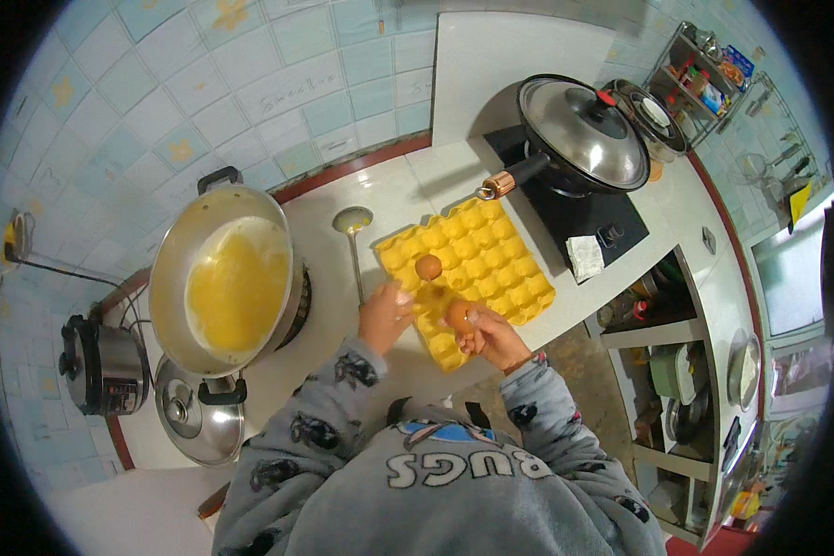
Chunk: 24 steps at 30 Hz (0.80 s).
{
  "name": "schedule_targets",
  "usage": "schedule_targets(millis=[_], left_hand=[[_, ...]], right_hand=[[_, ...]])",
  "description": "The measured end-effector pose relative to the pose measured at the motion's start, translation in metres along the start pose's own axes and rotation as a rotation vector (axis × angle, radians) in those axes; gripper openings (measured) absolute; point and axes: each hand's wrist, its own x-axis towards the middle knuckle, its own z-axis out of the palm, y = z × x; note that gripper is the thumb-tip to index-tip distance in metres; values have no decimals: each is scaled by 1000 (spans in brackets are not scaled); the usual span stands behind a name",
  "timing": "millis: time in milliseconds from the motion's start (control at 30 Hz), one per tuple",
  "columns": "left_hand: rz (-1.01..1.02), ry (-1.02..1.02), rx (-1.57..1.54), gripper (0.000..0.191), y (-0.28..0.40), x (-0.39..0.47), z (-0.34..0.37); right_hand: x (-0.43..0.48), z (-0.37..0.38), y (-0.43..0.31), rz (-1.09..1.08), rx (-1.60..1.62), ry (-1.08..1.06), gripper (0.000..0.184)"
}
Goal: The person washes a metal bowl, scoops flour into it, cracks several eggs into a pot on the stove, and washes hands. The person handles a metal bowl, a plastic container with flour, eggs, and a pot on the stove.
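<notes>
A brown egg (460, 316) is gripped in the fingers of my right hand (495, 339), above the near part of a yellow egg tray (500, 257). Just left of the tray is my left hand (383, 318), its fingers curled and blurred, so whether it holds anything is unclear. One more brown egg (429, 267) rests in a cup of the tray beyond my hands. A metal ladle (353, 229) lies on the counter with its handle running towards my left hand. To the left, a large two-handled pot (167, 278) contains yellow liquid (236, 285).
A lidded wok (577, 132) sits on a black cooktop (549, 222) at the back right, its handle pointing towards the tray. A folded white cloth (585, 258) lies at the cooktop's front. Left of me are a metal lid (201, 424) and an electric cooker (104, 365).
</notes>
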Motion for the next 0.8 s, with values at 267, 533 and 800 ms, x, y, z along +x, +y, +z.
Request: schedule_targets(millis=[267,533,800], left_hand=[[172,191,-227,61,12,4,-26],[-112,236,-493,29,-49,-113,-68],[-45,264,-352,34,-98,-163,-80]], right_hand=[[12,52,55,144,-206,21,39],[69,83,150,-611,-1363,38,49],[93,89,182,-689,-1733,-143,42]])
